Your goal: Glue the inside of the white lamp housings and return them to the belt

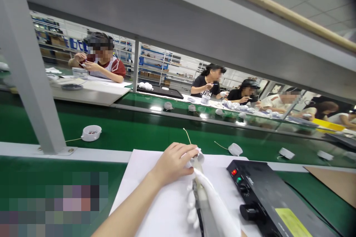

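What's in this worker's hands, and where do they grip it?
The left hand pinches a small white wired cup by its side, between fingers and thumb. The white-gloved right hand grips the handle of a long grey tool, perhaps a soldering iron; the grip is partly hidden.

The bare left forearm (pixel 130 211) reached in from the lower left, its left hand (pixel 172 164) curled closed, while the white-gloved right hand (pixel 191 203) lay lower, fingers bent.
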The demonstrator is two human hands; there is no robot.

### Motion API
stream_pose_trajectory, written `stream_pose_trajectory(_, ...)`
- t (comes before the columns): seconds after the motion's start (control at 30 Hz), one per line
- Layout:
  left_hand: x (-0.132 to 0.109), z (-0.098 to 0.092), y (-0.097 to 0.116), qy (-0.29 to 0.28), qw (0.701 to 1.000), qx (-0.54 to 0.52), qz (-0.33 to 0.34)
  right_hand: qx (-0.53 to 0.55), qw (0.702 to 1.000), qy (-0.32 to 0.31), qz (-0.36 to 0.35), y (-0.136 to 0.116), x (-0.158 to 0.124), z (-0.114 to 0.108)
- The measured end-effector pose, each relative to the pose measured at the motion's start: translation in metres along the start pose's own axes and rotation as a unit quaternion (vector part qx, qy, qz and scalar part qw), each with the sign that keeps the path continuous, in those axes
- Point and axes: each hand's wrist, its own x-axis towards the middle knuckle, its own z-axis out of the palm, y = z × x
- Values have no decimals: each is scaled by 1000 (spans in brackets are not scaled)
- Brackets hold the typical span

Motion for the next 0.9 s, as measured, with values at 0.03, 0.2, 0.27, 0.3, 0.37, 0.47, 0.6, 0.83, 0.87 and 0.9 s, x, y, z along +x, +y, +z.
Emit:
stream_pose_trajectory(0.03,0,0,0,1,1000,2,1,-1,1000,0,0,0,0,0)
stream_pose_trajectory(0.2,-1,2,-1,21,1000,6,11,-3,1000,-3,-1,1,2,-2)
stream_pose_trajectory(0.27,-1,2,-1,36,999,1,17,-4,1000,-4,-3,1,2,-2)
stream_pose_trajectory(0.3,-1,2,-1,40,999,-2,19,-4,1000,-4,-4,1,2,-2)
stream_pose_trajectory(0.37,0,2,-1,42,999,-6,21,-5,1000,-5,-6,1,2,-2)
stream_pose_trajectory(0.47,0,1,0,39,999,-6,13,-7,1000,-7,-6,1,2,-2)
stream_pose_trajectory(0.6,0,0,1,32,999,-6,-7,-11,1000,-10,-7,1,1,-1)
stream_pose_trajectory(0.83,0,1,1,26,999,-14,-27,-14,1000,-12,-7,1,1,-1)
stream_pose_trajectory(0.87,0,1,1,25,999,-15,-29,-14,1000,-13,-6,2,1,-1)
stream_pose_trajectory(0.9,-1,1,0,26,999,-15,-30,-13,1000,-13,-5,2,1,-2)
